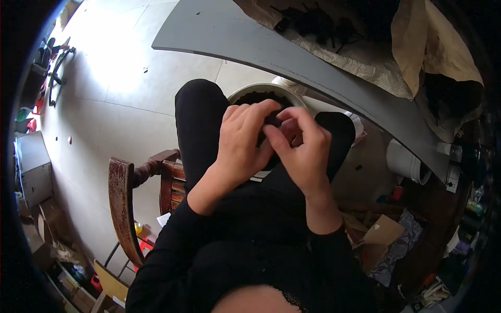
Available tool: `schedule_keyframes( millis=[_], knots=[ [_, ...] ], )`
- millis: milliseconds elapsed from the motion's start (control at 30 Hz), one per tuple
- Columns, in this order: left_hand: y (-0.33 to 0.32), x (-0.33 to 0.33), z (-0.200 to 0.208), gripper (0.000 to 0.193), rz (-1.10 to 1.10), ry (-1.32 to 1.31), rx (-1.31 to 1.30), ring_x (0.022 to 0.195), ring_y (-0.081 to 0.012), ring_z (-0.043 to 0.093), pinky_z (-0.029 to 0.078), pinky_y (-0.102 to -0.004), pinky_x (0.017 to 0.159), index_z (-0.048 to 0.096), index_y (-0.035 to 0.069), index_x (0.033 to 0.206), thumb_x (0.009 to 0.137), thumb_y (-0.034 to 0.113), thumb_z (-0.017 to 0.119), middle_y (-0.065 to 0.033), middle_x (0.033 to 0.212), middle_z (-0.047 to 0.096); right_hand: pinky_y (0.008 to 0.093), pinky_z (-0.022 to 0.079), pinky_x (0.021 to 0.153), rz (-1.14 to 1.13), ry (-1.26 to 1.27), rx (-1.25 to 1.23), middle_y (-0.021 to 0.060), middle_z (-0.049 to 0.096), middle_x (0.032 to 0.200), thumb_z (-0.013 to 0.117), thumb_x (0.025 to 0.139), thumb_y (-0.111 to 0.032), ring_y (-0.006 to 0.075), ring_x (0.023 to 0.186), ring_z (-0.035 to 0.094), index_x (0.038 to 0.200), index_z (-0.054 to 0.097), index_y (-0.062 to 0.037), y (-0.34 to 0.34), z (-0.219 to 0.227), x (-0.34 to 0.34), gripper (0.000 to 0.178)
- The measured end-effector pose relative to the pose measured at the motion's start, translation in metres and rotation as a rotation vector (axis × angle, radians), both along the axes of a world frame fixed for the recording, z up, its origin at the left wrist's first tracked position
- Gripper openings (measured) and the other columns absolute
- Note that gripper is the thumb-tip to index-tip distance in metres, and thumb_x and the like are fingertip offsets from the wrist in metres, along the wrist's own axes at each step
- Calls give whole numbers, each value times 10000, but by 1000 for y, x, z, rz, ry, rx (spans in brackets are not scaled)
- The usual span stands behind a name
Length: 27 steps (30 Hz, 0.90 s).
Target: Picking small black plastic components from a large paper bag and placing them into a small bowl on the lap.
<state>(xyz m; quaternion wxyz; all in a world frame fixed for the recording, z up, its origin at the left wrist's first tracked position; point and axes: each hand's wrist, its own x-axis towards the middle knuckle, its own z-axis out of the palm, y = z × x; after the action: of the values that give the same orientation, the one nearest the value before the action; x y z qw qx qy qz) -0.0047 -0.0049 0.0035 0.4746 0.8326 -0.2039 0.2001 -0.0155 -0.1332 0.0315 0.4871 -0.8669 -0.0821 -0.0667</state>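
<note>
Hands (240, 133) (308, 148) meet over bucket (245, 89), below tabletop edge (292, 77) in view.

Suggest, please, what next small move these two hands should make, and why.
Perhaps ease the left hand and right hand slightly apart over the pale-rimmed container: they are curled close together, partly covering its dark contents, and hide whether anything is held between them.

Scuffed wooden chair (121, 195); smooth tabletop (235, 41); matt cloth trousers (198, 122); woven sack (377, 78).
</note>
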Motion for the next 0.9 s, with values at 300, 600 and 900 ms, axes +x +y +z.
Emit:
schedule_keyframes(
  millis=[300, 600, 900],
  knots=[
    [15, 1, -3, 345, -201, 353, -592, 916, -179, 494, 382, -283, 832, 494, 27, 978, 704, 59, 699, -68, 940, 499, 200, 464, 550, 53, 361, 901, 53, 599, 756, 507, 905, -141, 86, 628, 576, 931, 597, 23, -23, -18, 2, 188],
    [13, 2, -1, 214, -548, 752, -922, 903, -118, 507, 427, -251, 789, 495, 45, 862, 780, 120, 678, -40, 933, 497, 191, 450, 590, 248, 113, 392, 60, 613, 816, 565, 848, -53, 83, 662, 570, 980, 643, 18, -23, -11, 0, 169],
    [2, -4, -16, 103, -407, 727, -1182, 843, -116, 538, 445, -235, 747, 554, 8, 846, 790, 12, 641, -54, 925, 535, 202, 434, 545, 34, -177, 236, 87, 602, 766, 553, 828, -3, 108, 625, 563, 1012, 626, 18, 0, -19, -13, 199]
  ],
)
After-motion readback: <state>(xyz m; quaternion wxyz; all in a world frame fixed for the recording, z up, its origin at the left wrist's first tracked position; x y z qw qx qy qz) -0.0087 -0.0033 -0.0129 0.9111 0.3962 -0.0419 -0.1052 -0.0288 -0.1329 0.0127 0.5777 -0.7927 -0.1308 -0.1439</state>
